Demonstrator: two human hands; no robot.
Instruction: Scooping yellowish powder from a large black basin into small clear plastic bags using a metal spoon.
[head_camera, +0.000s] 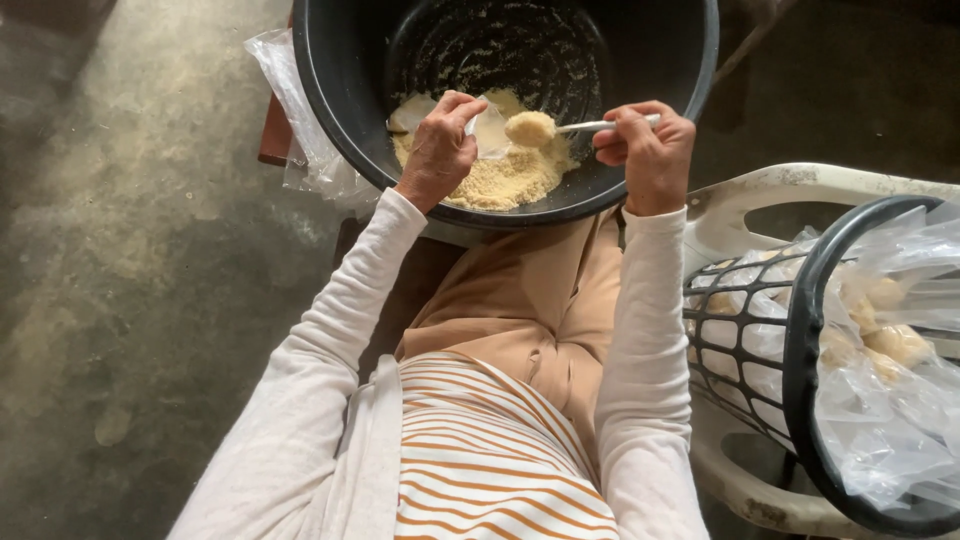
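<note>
Right hand with heaped spoon beside left hand's small clear bag (over crumb-filled black tub)

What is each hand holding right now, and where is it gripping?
The right hand grips a spoon by the end of its handle, its bowl heaped with yellow meal. The left hand pinches a small clear plastic bag at its mouth.

Your black tub runs off the top edge; the basket is cropped at right, its bagged contents perhaps dough.
</note>
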